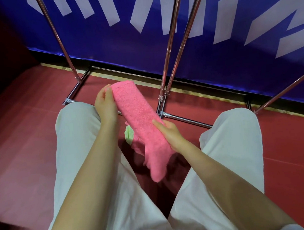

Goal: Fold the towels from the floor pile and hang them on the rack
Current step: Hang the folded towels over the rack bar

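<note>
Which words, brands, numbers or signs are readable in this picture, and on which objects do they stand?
No text can be read.
Blue banner: large white strokes, cut off by the frame, not readable as letters.
Pink towel, rack: no label visible.

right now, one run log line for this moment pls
stage: folding | left hand: holds pink towel far end | right hand: holds near part | rack: no towel visible

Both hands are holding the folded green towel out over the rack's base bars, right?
Not quite: the head view shows the folded towel is pink, not green. The left hand and right hand do hold it over the rack's base bars.
</note>
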Demonstrator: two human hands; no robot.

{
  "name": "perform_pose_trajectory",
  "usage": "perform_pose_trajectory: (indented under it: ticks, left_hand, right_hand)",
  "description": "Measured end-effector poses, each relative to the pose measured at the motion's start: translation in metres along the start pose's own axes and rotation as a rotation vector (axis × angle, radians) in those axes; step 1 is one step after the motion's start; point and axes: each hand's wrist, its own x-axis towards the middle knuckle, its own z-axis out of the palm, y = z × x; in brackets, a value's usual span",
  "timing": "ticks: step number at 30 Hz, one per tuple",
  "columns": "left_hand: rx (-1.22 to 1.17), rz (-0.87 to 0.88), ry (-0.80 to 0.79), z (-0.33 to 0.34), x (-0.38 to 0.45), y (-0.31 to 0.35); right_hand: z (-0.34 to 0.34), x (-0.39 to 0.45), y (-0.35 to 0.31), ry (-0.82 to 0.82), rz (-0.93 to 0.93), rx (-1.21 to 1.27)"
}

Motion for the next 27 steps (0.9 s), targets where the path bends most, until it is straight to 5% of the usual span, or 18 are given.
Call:
perform_pose_trajectory:
  ticks: [5,10,19,23,27]
  left_hand:
    - [0.039,-0.057,0.040,0.002,-0.001,-0.010]
    - [0.098,-0.139,-0.015,0.010,-0.004,-0.024]
    - [0.200,-0.207,-0.369,0.087,-0.023,-0.011]
    - [0.358,-0.073,-0.517,0.156,-0.048,0.028]
    - [0.468,0.239,-0.730,0.230,-0.084,0.081]
  right_hand:
    - [-0.009,-0.011,-0.005,-0.122,-0.041,-0.020]
    - [-0.036,-0.020,-0.017,-0.003,-0.125,-0.082]
    - [-0.145,-0.025,-0.094,0.267,-0.440,-0.411]
    - [-0.198,-0.041,-0.146,0.353,-0.505,-0.473]
    - [-0.242,-0.070,-0.199,0.374,-0.579,-0.533]
